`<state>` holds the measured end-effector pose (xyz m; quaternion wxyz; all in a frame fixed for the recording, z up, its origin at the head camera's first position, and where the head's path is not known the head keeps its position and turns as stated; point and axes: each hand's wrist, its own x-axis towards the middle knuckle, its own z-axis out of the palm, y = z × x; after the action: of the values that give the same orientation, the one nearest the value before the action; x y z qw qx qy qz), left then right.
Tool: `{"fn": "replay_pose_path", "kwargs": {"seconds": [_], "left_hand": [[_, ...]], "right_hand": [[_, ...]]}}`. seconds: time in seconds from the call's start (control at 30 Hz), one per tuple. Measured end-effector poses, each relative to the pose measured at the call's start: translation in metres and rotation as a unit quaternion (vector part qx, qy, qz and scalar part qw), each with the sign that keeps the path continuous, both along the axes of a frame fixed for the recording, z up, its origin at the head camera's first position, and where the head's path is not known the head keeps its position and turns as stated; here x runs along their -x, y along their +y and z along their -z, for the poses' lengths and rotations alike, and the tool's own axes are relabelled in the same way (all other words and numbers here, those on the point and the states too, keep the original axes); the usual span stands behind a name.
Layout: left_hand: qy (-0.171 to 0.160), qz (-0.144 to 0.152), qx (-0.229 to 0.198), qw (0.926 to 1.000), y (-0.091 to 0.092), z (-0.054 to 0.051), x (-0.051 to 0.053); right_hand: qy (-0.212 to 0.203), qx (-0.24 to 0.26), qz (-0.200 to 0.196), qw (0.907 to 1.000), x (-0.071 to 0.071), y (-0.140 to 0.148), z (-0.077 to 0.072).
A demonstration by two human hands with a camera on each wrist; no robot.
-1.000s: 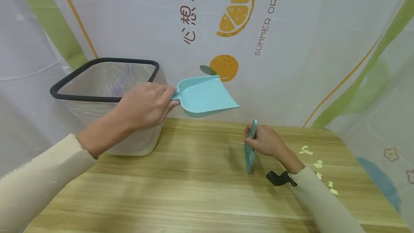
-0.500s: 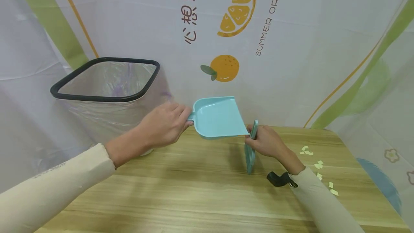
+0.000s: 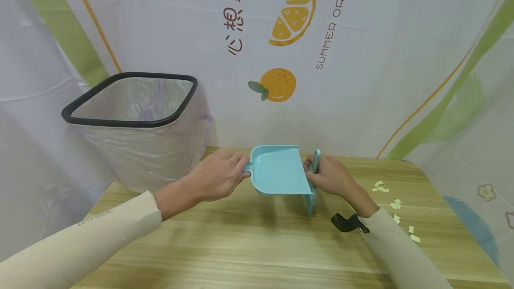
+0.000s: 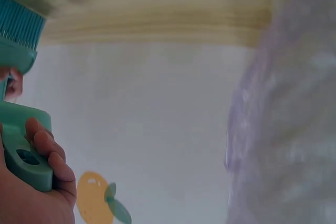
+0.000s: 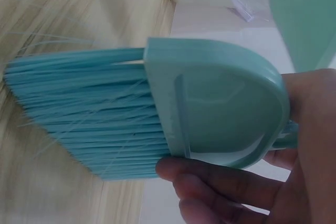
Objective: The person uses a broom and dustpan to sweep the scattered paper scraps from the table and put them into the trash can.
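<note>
My left hand [image 3: 218, 174] grips the handle of a light-blue dustpan [image 3: 279, 171], held above the table with its wide lip toward the right. No scraps show on the pan's surface. In my right hand [image 3: 330, 175] is a matching hand brush [image 5: 220, 98], its bristles pointing down at the tabletop. From the head camera, the dustpan's lip overlaps part of the brush; whether they touch I cannot tell. The left wrist view shows fingers [image 4: 50, 145] curled round the dustpan handle, with the brush bristles [image 4: 21, 22] beyond.
A bin [image 3: 148, 155] with a black rim and a clear liner stands at the back left of the wooden table [image 3: 225, 244]. Several pale paper scraps [image 3: 395, 204] lie right of my right forearm. A printed curtain [image 3: 353, 101] hangs behind the table.
My left hand has brought the dustpan down and to the right, from beside the bin to near the brush. The right hand and brush have stayed nearly still.
</note>
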<state>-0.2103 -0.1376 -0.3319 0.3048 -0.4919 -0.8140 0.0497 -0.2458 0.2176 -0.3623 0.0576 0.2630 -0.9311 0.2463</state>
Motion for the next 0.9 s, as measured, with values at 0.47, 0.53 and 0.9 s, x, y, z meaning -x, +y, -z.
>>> {"fn": "replay_pose_path", "kwargs": {"seconds": [0.47, 0.53, 0.9], "left_hand": [[-0.058, -0.017, -0.014, 0.9981, 0.013, 0.043, 0.001], [-0.070, -0.019, -0.019, 0.9972, 0.013, 0.045, 0.001], [-0.089, -0.023, -0.009, 0.9957, 0.009, 0.061, 0.008]], "right_hand": [[0.005, -0.001, -0.003, 1.0000, -0.001, 0.001, 0.002], [0.002, 0.001, -0.002, 1.0000, -0.001, 0.001, 0.002], [-0.003, 0.006, 0.002, 1.0000, -0.001, 0.002, 0.002]]}}
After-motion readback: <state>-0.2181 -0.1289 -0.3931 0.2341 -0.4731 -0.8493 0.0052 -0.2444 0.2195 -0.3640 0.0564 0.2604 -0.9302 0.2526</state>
